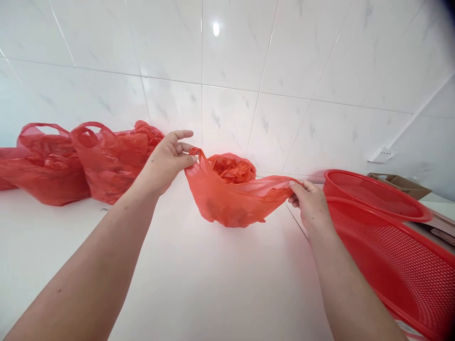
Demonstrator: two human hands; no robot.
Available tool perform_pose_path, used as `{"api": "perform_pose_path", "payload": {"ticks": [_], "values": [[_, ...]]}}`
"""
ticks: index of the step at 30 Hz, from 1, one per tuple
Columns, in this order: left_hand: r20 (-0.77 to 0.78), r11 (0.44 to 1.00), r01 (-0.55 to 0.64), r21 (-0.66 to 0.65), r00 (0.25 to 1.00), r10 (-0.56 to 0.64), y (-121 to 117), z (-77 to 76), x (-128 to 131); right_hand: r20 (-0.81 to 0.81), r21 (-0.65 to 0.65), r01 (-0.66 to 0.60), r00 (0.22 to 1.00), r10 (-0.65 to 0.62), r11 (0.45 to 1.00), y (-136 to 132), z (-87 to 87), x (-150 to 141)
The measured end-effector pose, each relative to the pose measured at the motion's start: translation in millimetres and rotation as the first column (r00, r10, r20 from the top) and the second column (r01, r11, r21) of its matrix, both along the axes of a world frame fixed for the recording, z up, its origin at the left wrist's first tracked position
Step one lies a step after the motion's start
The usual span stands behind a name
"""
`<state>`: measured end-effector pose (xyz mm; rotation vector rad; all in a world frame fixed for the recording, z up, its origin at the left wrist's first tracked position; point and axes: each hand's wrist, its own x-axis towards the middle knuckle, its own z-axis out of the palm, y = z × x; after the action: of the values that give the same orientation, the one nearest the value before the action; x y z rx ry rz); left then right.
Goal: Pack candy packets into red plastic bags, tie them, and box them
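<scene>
A thin red plastic bag [231, 203] is stretched between my two hands above the white table. My left hand [170, 158] pinches one upper corner between thumb and fingers, with the index finger pointing out to the right. At the opposite end, my right hand [309, 201] grips the other corner between thumb and fingers. The bag sags in the middle, and darker shapes show faintly through its lower part; I cannot make out what they are. Right behind it lies a crumpled heap of red plastic [232, 168], partly hidden by the bag.
Two full red bags with handles stand at the left, one bag [46, 170] beside another bag [110, 166]. Red mesh baskets, a near basket [401, 255] and a far basket [377, 194], occupy the right. Behind them are a cardboard box [405, 184] and a wall socket [382, 155].
</scene>
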<state>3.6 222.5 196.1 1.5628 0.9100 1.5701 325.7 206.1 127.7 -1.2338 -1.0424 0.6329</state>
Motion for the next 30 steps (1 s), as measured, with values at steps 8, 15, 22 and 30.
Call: {"api": "perform_pose_path", "payload": {"ticks": [8,15,22,30], "values": [[0.112,0.998,-0.025,-0.062,0.993,0.032,6.9,-7.5,-2.3,-0.181,-0.043,-0.084,0.981,0.075,0.996,7.7,-3.4,2.3],[0.354,0.995,0.059,-0.086,0.935,-0.025,11.7,4.2,-1.3,-0.171,0.009,0.033,0.985,-0.031,0.999,8.7,11.0,-0.1],[0.392,0.990,0.132,-0.044,0.914,-0.105,12.4,-0.2,-2.5,-0.472,0.197,-0.212,0.835,0.282,0.957,14.8,11.2,-2.4],[0.055,0.975,0.125,-0.185,0.992,-0.117,1.9,-42.0,-19.3,-0.304,0.171,-0.112,0.939,0.161,0.979,34.3,-44.1,3.7]]}}
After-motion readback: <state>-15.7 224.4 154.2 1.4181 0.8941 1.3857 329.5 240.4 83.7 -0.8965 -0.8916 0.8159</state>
